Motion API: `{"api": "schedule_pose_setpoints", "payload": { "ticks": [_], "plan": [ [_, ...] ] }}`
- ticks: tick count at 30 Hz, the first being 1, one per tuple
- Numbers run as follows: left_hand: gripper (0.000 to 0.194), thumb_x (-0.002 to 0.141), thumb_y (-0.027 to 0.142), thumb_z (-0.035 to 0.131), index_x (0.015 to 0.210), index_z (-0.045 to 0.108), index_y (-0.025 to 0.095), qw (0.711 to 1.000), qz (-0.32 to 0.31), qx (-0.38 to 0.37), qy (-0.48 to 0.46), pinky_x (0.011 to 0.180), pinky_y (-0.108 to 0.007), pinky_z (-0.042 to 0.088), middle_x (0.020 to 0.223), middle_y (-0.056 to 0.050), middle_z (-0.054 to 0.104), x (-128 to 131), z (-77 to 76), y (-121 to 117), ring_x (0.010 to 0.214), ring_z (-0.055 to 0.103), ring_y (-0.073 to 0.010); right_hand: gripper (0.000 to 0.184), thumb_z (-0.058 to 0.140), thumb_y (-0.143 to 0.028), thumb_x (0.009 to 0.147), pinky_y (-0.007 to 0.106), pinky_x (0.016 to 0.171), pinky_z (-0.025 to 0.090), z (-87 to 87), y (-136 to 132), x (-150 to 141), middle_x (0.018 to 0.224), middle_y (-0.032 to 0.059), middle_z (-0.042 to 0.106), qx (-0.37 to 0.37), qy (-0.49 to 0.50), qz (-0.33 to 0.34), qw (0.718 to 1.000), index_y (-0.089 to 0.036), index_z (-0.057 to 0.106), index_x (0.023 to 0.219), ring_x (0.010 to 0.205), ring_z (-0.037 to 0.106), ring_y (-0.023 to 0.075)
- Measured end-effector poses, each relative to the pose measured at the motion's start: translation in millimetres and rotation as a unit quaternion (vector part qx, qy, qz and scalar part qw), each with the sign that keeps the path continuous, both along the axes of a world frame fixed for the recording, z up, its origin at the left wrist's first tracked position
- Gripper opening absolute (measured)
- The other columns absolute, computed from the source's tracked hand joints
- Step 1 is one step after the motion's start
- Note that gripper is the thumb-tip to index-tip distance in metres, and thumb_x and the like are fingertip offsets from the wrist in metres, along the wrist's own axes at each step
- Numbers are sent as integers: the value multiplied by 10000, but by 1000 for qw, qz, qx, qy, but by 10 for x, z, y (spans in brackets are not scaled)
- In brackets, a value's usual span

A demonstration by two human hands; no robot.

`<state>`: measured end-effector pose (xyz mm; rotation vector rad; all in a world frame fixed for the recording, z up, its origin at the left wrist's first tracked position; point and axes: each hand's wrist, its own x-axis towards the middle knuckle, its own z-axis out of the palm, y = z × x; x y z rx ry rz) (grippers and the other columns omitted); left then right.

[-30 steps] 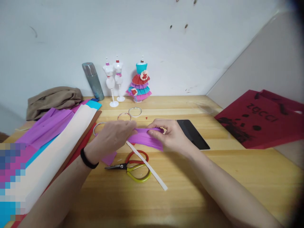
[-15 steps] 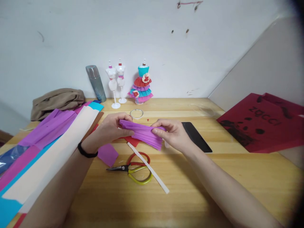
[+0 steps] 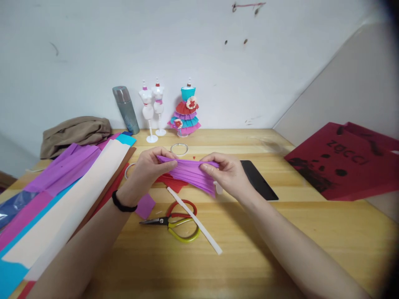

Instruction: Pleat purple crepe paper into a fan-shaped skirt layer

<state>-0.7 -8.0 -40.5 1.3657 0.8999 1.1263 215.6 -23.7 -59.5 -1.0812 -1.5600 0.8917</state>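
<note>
Table [image 3: 237,272] fills the lower half of the frame, and both arms reach in over it. The right arm [image 3: 289,241] slants up and inward from the lower right corner; the left arm [image 3: 93,241] rises from the lower left, a black band [image 3: 123,205] at its wrist. Long coloured sheets [image 3: 71,199] lie partly behind the left arm, and a red bag [image 3: 343,162] leans at the right edge.

The hands come close together, just left of and below the middle of the frame, raised a little. The left hand [image 3: 149,168] is mostly closed, fingers bent and thumb laid flat along the top edge of the pleated purple paper [image 3: 195,174], gripping its left end. The right hand [image 3: 229,172] is curled too, pinching the right end between thumb and bent fingers. Between them the paper spans the gap, its folds fanning out toward the lower right.

Just right of the right hand is a black slab [image 3: 258,180]. Scissors [image 3: 162,221] lie below the paper, blades pointing left, with a white strip [image 3: 202,230] slanting over the handles. Above the paper sits a thin ring [image 3: 179,144].
</note>
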Motion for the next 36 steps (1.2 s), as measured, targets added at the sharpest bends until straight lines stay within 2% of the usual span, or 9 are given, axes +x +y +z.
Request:
{"api": "schedule_pose_setpoints", "payload": {
  "ticks": [4, 7, 10, 15, 19, 22, 29, 36],
  "plan": [
    [189, 628, 251, 797, 701, 648, 160, 999, 39, 20, -19, 601, -225, 463, 714, 6, 670, 4, -36, 23, 632, 586, -105, 147, 677, -317, 696, 256, 574, 435, -16, 26, -9, 682, -1, 659, -5, 34, -7, 999, -182, 677, 754, 601, 560, 127],
    [174, 635, 243, 790, 700, 651, 161, 997, 62, 35, -32, 623, -225, 470, 752, -4, 691, 6, -53, 38, 672, 603, -110, 172, 691, -338, 687, 227, 473, 366, -15, 23, -21, 572, -34, 584, -33, 60, -22, 997, -181, 659, 748, 486, 466, 92],
    [171, 635, 244, 787, 696, 648, 163, 996, 65, 45, -32, 638, -233, 479, 804, -13, 708, 5, -66, 45, 700, 617, -117, 174, 700, -343, 693, 220, 438, 320, -8, 17, -16, 548, -42, 561, -48, 88, -22, 995, -184, 670, 758, 456, 423, 79],
    [167, 658, 261, 763, 711, 635, 167, 995, 75, 69, 3, 686, -268, 506, 875, -36, 717, -7, -62, 26, 771, 647, -147, 204, 743, -347, 668, 234, 468, 358, -15, 38, 17, 616, -26, 630, -70, 146, -10, 987, -217, 739, 825, 501, 478, 92],
    [154, 669, 247, 752, 695, 622, 168, 994, 77, 83, 10, 743, -288, 515, 903, -44, 722, -16, -48, 1, 853, 666, -174, 218, 813, -304, 581, 242, 523, 424, -14, 53, 25, 678, -17, 696, -118, 244, 24, 962, -242, 762, 784, 554, 554, 102],
    [151, 674, 219, 756, 684, 614, 167, 993, 63, 98, -1, 738, -287, 515, 902, -49, 730, -29, -32, -10, 866, 671, -185, 207, 837, -261, 543, 245, 570, 458, 9, 47, 25, 688, -18, 717, -138, 281, 43, 949, -256, 767, 738, 587, 592, 105],
    [167, 671, 204, 770, 654, 607, 166, 985, 49, 163, 30, 716, -295, 536, 886, -60, 749, -70, 65, -18, 872, 690, -208, 221, 852, -284, 533, 293, 632, 503, 40, 13, 29, 725, 3, 740, -149, 266, 64, 950, -255, 768, 735, 637, 641, 141],
    [161, 665, 220, 771, 636, 619, 174, 975, 70, 202, 63, 762, -333, 549, 861, -63, 752, -87, 108, -22, 861, 696, -217, 176, 820, -334, 608, 288, 685, 510, 22, 9, 35, 783, 3, 744, -105, 197, 49, 974, -265, 767, 761, 697, 647, 139]
  ]
}}
